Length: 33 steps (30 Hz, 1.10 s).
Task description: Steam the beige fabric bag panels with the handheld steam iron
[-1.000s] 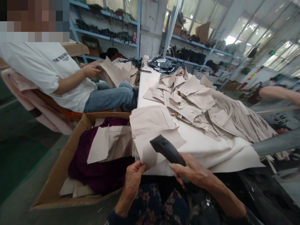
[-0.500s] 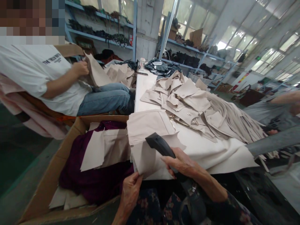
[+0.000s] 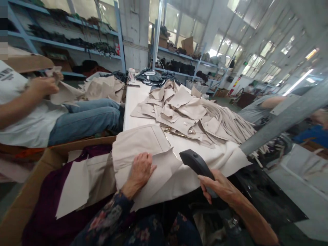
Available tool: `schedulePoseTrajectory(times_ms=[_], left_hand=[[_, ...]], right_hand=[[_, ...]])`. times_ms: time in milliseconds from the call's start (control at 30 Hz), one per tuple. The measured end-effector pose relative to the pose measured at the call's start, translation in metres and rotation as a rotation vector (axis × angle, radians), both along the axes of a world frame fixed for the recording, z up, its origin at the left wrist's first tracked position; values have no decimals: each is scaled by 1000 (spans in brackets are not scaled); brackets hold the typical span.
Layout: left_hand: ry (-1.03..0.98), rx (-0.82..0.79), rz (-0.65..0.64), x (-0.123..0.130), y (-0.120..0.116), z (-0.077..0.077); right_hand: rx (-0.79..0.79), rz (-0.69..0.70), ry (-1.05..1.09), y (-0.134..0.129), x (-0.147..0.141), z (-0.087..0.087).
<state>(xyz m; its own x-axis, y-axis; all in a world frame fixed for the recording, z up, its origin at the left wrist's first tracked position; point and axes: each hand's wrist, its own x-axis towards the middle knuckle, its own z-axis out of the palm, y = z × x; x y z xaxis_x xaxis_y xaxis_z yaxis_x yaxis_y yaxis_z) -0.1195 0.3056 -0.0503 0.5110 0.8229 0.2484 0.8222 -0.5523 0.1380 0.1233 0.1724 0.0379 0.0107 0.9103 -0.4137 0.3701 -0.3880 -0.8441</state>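
Note:
My left hand (image 3: 140,172) lies flat, palm down, on a stack of beige cloth panels (image 3: 139,140) at the near edge of the white-covered table (image 3: 135,94). My right hand (image 3: 221,184) is wrapped round a black hand-held tool (image 3: 196,163) with a curved, wide head; its exact kind is not clear. The head hangs over the table edge, right of the panels and apart from them. Behind the stack, a heap of beige pieces (image 3: 184,102) with metal fittings covers much of the table.
A cardboard box (image 3: 33,177) at left holds purple cloth (image 3: 46,201) and beige panels. A seated co-worker in jeans (image 3: 87,116) handles beige cloth beyond it. A grey metal beam (image 3: 279,119) slants across the right. Long beige strips (image 3: 230,118) trail off the heap.
My left hand has let go of the panels' near corner and moved up to lie flat on them. The tool has moved right, off the panels. The view has turned right.

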Motion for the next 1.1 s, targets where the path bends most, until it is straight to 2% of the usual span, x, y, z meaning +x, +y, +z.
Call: schedulePoseTrajectory(times_ms=[67, 133, 267, 367, 433, 533, 633, 700, 867, 967, 1100], left_hand=[[66, -19, -64, 12, 2, -6], [94, 78, -156, 16, -2, -8], [101, 387, -333, 16, 1, 4], [72, 487, -449, 20, 17, 15], [95, 527, -547, 23, 23, 13], [147, 485, -649, 26, 22, -3], [151, 397, -641, 25, 19, -21], [148, 365, -653, 24, 19, -27], [163, 373, -672, 22, 21, -25], [208, 393, -673, 21, 22, -24], [183, 308, -702, 20, 24, -28]], right_hand=[[3, -11, 5, -9, 3, 0], [-2, -18, 0, -14, 7, 2], [-6, -14, 12, -17, 15, 8], [28, -30, 7, -17, 19, 15], [41, -45, 12, -17, 20, 18], [30, -51, 24, -17, 21, 17], [3, -58, 23, -15, 20, 11], [-27, -59, 27, -12, 16, 8], [-68, -14, 8, 8, -1, 4], [-121, 11, 1, 26, -10, -6], [-94, -30, 30, 49, -14, -17]])
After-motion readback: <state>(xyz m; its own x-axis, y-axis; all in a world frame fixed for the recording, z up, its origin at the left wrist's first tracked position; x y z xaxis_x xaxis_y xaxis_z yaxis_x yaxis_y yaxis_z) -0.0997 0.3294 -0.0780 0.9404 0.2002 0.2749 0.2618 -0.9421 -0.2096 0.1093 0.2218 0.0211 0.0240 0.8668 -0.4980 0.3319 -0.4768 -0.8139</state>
